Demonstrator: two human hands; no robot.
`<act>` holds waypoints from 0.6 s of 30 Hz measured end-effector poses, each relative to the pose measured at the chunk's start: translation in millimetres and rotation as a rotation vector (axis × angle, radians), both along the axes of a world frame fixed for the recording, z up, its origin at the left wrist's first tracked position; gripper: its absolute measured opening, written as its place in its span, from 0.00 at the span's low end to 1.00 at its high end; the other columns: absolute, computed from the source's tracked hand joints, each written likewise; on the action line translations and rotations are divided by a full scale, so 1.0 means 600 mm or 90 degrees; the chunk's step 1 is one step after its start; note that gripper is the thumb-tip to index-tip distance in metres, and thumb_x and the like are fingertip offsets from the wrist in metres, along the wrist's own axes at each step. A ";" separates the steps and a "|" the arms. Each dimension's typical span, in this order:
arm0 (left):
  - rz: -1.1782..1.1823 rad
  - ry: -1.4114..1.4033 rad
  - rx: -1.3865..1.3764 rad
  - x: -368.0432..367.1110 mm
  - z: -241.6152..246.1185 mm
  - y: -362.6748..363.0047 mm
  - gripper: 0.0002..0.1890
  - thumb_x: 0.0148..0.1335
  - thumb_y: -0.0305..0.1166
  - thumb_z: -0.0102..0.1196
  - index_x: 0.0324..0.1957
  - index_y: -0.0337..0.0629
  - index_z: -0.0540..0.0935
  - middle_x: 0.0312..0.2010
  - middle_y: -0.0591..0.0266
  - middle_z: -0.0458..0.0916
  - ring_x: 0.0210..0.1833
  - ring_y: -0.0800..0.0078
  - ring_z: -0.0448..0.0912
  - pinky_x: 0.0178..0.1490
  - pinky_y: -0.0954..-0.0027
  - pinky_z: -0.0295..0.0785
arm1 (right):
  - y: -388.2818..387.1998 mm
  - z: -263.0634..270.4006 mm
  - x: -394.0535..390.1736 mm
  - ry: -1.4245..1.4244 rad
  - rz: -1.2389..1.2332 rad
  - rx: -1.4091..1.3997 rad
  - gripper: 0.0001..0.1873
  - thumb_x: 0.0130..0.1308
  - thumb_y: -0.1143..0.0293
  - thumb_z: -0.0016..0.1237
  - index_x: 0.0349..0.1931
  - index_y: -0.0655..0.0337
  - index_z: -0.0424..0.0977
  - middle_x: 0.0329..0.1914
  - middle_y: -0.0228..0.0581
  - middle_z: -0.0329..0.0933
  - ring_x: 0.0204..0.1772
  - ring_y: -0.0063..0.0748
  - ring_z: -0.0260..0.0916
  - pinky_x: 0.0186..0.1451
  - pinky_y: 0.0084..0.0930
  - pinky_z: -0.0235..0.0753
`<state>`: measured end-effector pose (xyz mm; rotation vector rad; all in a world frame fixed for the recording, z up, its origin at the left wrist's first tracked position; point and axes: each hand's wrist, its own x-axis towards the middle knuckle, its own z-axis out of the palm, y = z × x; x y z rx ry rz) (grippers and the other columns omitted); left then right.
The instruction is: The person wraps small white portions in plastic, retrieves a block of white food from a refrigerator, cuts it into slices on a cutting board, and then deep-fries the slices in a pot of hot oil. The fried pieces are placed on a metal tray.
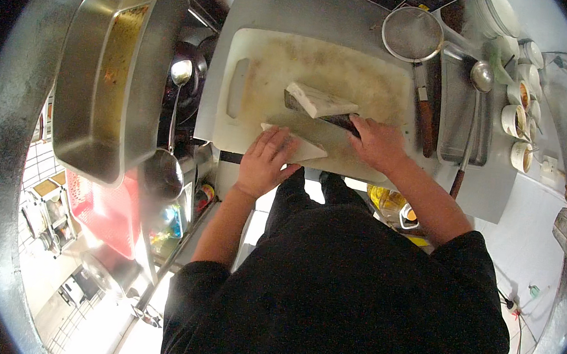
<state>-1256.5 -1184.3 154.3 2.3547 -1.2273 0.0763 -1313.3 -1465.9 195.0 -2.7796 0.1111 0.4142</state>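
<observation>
My right hand (376,142) is closed round the dark handle of a cleaver (296,102). The cleaver lies nearly flat above a cutting board (375,78), and a pale, flat-sided piece of food (321,102) rests on its blade. Nearer to me, my left hand (271,158) lies with its fingers over a second pale piece (311,151), close to the board's front edge. The fingers hide part of that piece, and I cannot tell whether they grip it. What the food is, I cannot tell.
Right of the board lie a wire strainer (412,34), a steel tray (465,128) and a long-handled ladle (482,76). Small white bowls (513,120) line the far right. To the left are a deep steel container (144,81), another ladle (181,72) and a pink basket (106,211).
</observation>
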 end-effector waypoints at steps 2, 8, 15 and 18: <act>0.023 0.020 0.005 0.003 0.002 -0.002 0.31 0.47 0.44 0.69 0.55 0.48 0.77 0.59 0.54 0.72 0.62 0.52 0.71 0.64 0.54 0.69 | -0.009 -0.003 -0.007 0.032 -0.008 -0.051 0.24 0.61 0.52 0.54 0.52 0.58 0.73 0.45 0.46 0.78 0.46 0.47 0.78 0.48 0.44 0.76; 0.195 0.062 -0.008 -0.020 0.008 0.004 0.36 0.46 0.44 0.71 0.57 0.42 0.74 0.56 0.48 0.73 0.59 0.48 0.72 0.60 0.54 0.70 | 0.005 -0.017 -0.010 -0.212 0.079 -0.061 0.33 0.51 0.52 0.63 0.57 0.52 0.70 0.60 0.42 0.67 0.59 0.45 0.69 0.56 0.42 0.72; 0.402 0.170 0.013 -0.060 0.031 -0.012 0.35 0.49 0.39 0.70 0.59 0.38 0.71 0.46 0.51 0.75 0.48 0.52 0.75 0.52 0.57 0.73 | 0.057 -0.043 0.072 -0.190 0.156 -0.046 0.34 0.51 0.54 0.63 0.59 0.51 0.69 0.61 0.43 0.67 0.61 0.47 0.68 0.60 0.43 0.70; 0.444 0.327 -0.023 -0.073 0.035 -0.017 0.33 0.52 0.37 0.68 0.59 0.37 0.71 0.44 0.51 0.76 0.46 0.56 0.77 0.48 0.60 0.75 | 0.051 -0.036 0.080 -0.123 0.150 -0.012 0.32 0.53 0.55 0.61 0.60 0.49 0.69 0.60 0.42 0.69 0.60 0.44 0.69 0.57 0.42 0.73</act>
